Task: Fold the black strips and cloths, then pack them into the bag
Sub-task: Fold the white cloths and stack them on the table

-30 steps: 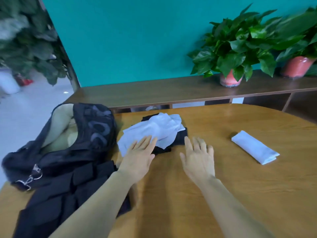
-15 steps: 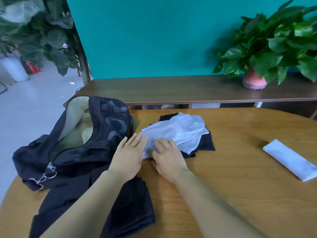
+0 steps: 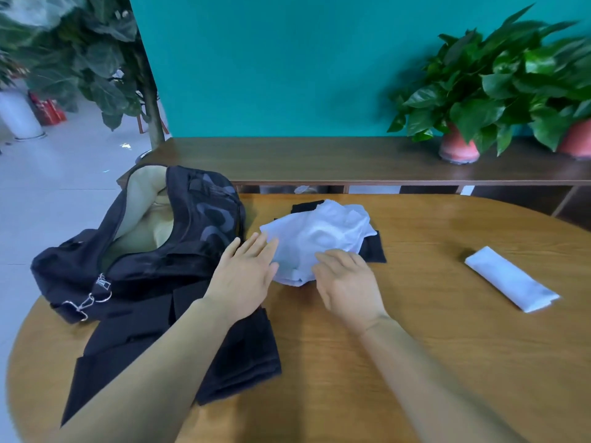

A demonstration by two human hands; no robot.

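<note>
White crumpled cloth [image 3: 316,238] is lying on a black strip [image 3: 372,249] mid-tabletop [image 3: 415,346], beside the open bag [image 3: 144,238], likely ready for folding. The left hand [image 3: 244,276] is flat at its edge; the right hand [image 3: 347,282] is curling onto it. Since half a second ago, the cloth is bunching nearer.

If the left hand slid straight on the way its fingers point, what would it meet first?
Most likely the crumpled white cloth: the left hand points up and right, fingertips at its near-left edge. Contact itself is unclear.

office lounge: teal wall [image 3: 287,65], potted plants [image 3: 479,91].
</note>
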